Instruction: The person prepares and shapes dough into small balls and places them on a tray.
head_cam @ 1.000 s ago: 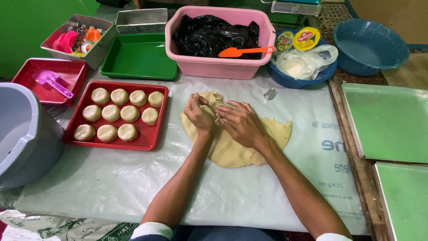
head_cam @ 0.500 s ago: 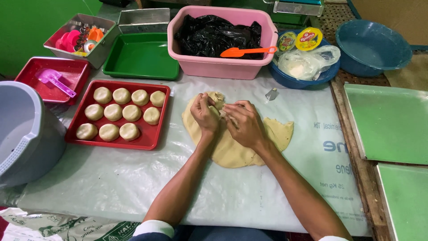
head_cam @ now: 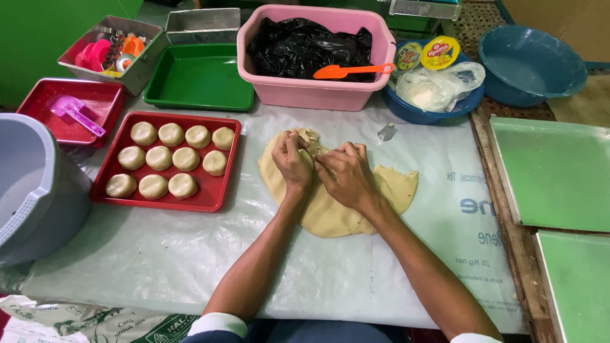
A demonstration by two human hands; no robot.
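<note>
A flat sheet of pale yellow dough lies on a white plastic sheet in the middle of the table. My left hand and my right hand rest on its far part, fingers together, pinching a small lump of dough at the sheet's top edge. Left of my hands, a red tray holds several round flattened dough pieces.
A pink tub with a black bag and an orange spatula stands behind the dough. Green tray, cutter box, second red tray, grey bucket left. Blue bowls and green baking sheets right.
Both hands have stayed on the dough's far edge, drawing closer together and gathering a small lump between the fingers. The camera view shifted slightly.
</note>
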